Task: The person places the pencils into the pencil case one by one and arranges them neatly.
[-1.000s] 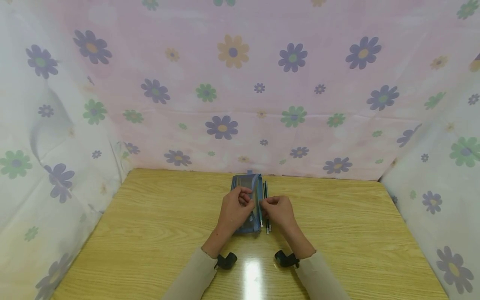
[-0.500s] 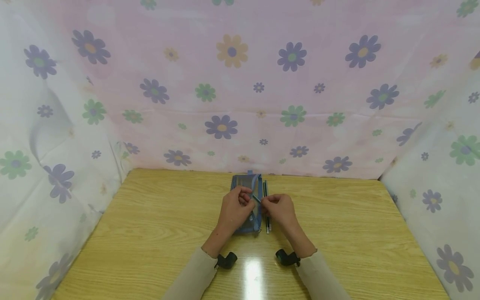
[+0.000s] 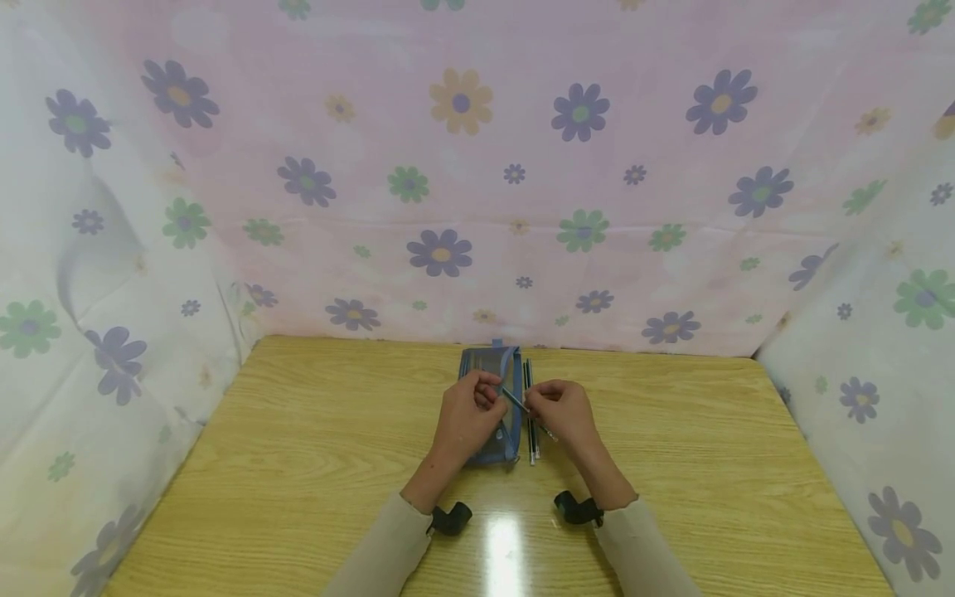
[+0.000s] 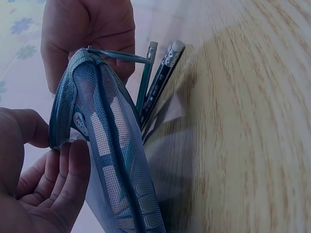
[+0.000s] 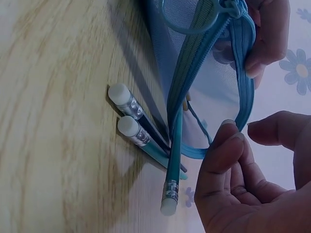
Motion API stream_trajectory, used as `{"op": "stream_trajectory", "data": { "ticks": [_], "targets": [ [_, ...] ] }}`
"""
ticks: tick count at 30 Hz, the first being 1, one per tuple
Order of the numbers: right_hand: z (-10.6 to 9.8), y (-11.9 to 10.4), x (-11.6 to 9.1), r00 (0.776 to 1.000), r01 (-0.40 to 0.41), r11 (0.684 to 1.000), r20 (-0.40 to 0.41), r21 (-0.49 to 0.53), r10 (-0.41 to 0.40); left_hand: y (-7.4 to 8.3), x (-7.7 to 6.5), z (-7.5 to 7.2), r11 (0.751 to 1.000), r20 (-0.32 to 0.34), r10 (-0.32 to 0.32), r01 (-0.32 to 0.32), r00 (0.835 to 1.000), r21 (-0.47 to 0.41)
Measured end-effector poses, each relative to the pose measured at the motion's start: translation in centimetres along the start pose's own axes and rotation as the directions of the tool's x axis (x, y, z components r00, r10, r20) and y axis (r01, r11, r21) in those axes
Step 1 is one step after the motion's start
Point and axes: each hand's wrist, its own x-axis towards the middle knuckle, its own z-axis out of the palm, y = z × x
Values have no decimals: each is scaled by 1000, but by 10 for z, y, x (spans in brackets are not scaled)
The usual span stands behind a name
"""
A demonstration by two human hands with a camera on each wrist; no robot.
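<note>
A blue mesh pencil case [image 3: 488, 361] stands with its zipped mouth spread. My left hand [image 3: 466, 419] pinches one edge of that mouth, plainest in the left wrist view. My right hand [image 3: 563, 414] has thumb and curled forefinger at the opposite zip edge, seeming to pinch it in the right wrist view. A teal pencil [image 5: 174, 165] slants out of the mouth, eraser end outside and other end hidden by the case; it passes beside my right fingers, not visibly between them. Two more pencils, one dark [image 4: 160, 82] and one teal [image 4: 145, 82], lie beside the case.
The wood-grain table [image 3: 313, 464] stretches to both sides of the case. A flower-print cloth [image 3: 477, 166] closes off the back and sides, close behind the case. A ring pull [image 5: 189, 19] hangs from the zip.
My right hand has moved slightly to the right and up. The pencil beside it has swung from nearly along the case to a slant across its mouth. My left hand stays put.
</note>
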Motion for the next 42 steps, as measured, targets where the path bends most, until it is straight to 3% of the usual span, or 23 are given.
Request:
{"op": "stream_trajectory", "data": {
  "ticks": [18, 21, 27, 38, 42],
  "targets": [
    [-9, 4, 2, 994, 109, 983, 18, -149, -108, 0, -1, 0, 1000, -2, 0, 0, 1000, -1],
    [-9, 6, 3, 988, 154, 957, 9, -245, -157, 0, -1, 0, 1000, -2, 0, 0, 1000, -2],
    [-8, 10, 6, 978, 205, 868, 48, -453, -205, 0, -1, 1, 1000, -4, 4, -4, 1000, 2],
    [-5, 12, 3, 975, 220, 801, 103, -557, -196, 0, -1, 0, 1000, -6, 10, -10, 1000, -6],
    [-5, 11, 3, 975, 221, 793, 107, -568, -196, 0, 0, 0, 1000, -5, 8, -8, 1000, -3]
  ]
}}
